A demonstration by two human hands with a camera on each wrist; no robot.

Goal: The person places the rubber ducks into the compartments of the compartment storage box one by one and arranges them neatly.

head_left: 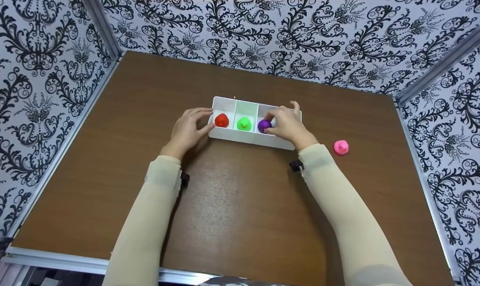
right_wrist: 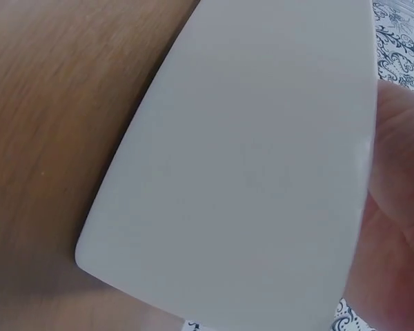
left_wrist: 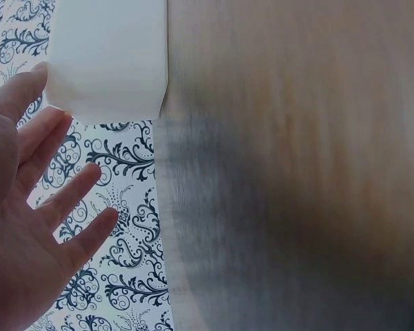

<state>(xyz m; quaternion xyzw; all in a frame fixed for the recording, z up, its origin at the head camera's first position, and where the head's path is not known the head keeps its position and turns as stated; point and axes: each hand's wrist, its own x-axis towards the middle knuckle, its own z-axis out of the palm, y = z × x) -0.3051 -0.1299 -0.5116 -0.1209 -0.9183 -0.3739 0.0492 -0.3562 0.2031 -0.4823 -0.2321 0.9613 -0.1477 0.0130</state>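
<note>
A white tray [head_left: 246,136] with three compartments lies on the table. My left hand [head_left: 187,129] grips its left end between thumb and fingers; in the left wrist view, the thumb and fingertips of the left hand [left_wrist: 38,179] meet the tray's [left_wrist: 110,62] end. My right hand [head_left: 288,124] reaches into the right compartment and pinches a small purple rubber duck [head_left: 264,126], partly covered by the fingers. A red rubber duck [head_left: 221,120] sits in the left compartment, a green rubber duck [head_left: 244,124] in the middle one. The tray's wall [right_wrist: 228,165] hides the right fingers in the right wrist view.
A pink rubber duck [head_left: 341,147] stands on the brown table [head_left: 232,206] to the right of the tray. Patterned wall panels [head_left: 264,35] with metal frame edges enclose the table at the back and sides.
</note>
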